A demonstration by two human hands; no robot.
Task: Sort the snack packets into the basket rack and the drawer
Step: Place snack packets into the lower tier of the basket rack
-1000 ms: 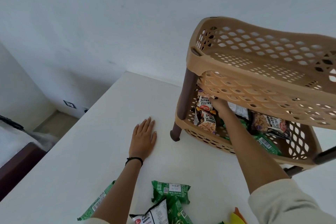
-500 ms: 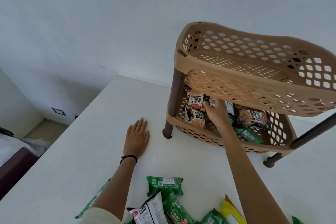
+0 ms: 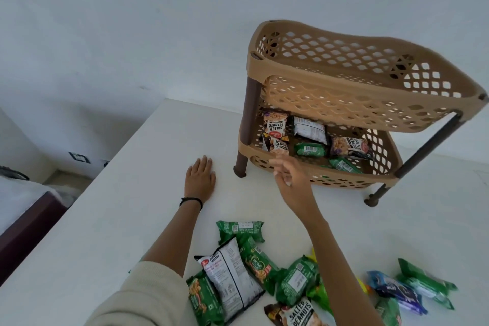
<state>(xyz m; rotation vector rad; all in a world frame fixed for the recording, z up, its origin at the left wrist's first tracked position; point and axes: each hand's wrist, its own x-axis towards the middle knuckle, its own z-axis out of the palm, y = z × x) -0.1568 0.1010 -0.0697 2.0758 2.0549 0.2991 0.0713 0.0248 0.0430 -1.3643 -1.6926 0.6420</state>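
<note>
A tan two-tier basket rack [image 3: 344, 79] stands on the white table [image 3: 111, 219]. Its top tier is bare. The lower tier [image 3: 341, 180] holds several packets, among them a salted peanuts packet [image 3: 275, 124], a white packet [image 3: 309, 130] and a green packet [image 3: 309, 149]. My right hand [image 3: 287, 172] hovers just in front of the lower tier's rim, fingers loosely apart, holding nothing. My left hand [image 3: 199, 177] lies flat on the table left of the rack. A pile of loose packets [image 3: 243, 267], mostly green, lies near me.
A blue packet [image 3: 394, 289] and more green packets [image 3: 423, 282] lie at the near right. The table's left edge drops to a floor with a dark bed frame [image 3: 29, 230]. A white wall stands behind the rack.
My right hand has drawn back out of the lower tier toward me, empty. The view has tilted down, showing more of the pile. My left hand has stayed flat.
</note>
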